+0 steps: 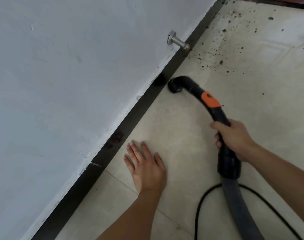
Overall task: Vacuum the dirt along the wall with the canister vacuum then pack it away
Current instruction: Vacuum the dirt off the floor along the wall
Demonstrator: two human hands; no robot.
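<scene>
Dirt [215, 54] speckles the floor [182, 132] beyond the nozzle [173, 87]; right hand [234, 137] clamps its grip on the vacuum handle [215, 112], left hand [146, 165] flat, grip apart.

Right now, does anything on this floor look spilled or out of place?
Yes. Dark dirt lies scattered over the pale floor beyond the vacuum nozzle, reaching the black skirting past the metal door stop. The wall's paint edge looks chipped.

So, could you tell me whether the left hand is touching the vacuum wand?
Apart. The head view shows bare floor between the left hand and the vacuum wand, which only the right hand grips.
</scene>
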